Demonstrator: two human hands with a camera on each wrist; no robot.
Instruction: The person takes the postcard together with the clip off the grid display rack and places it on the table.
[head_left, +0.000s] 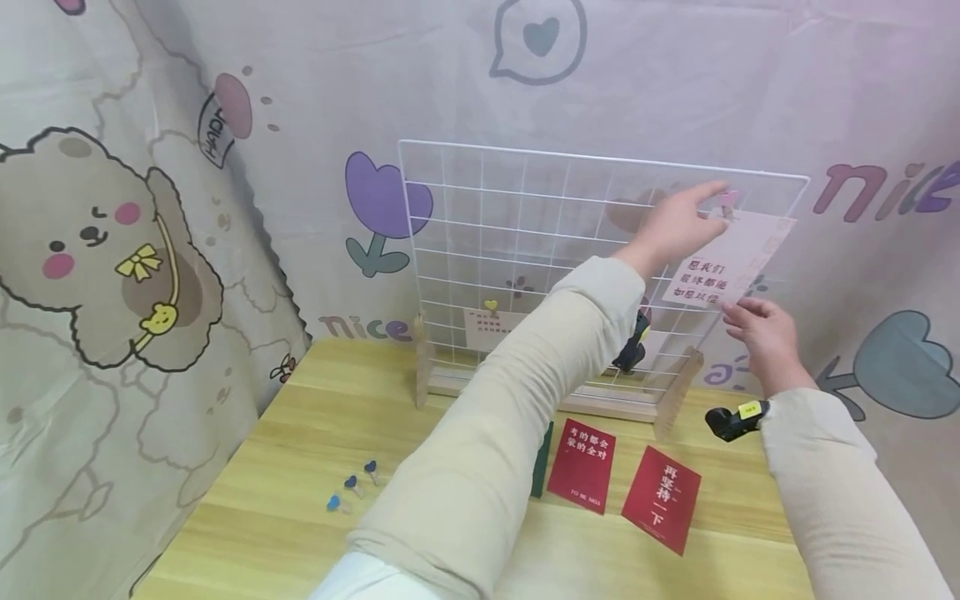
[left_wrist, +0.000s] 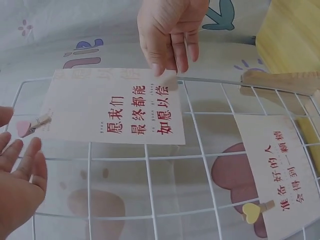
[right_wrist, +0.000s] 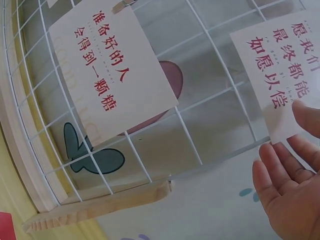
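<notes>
Plainly, both hands are at a white card with red Chinese characters, which sits in front of the upper right part of a white wire grid panel. A pink heart clip is on the card's top edge. The left hand reaches across to it, thumb and fingers spread wide around the clip, gripping nothing. The right hand is at the card's lower right corner, thumb over the printed face and the other fingers loosely bent by the edge; it touches the card, but how firmly I cannot tell.

Lower on the grid are two more printed cards: a left card under a yellow heart clip, partly covered by the left sleeve, and a right card, also clipped. A wooden base carries the panel on the bench. Three blue heart clips lie at the left; near the base are a mostly hidden green card and two red cards
</notes>
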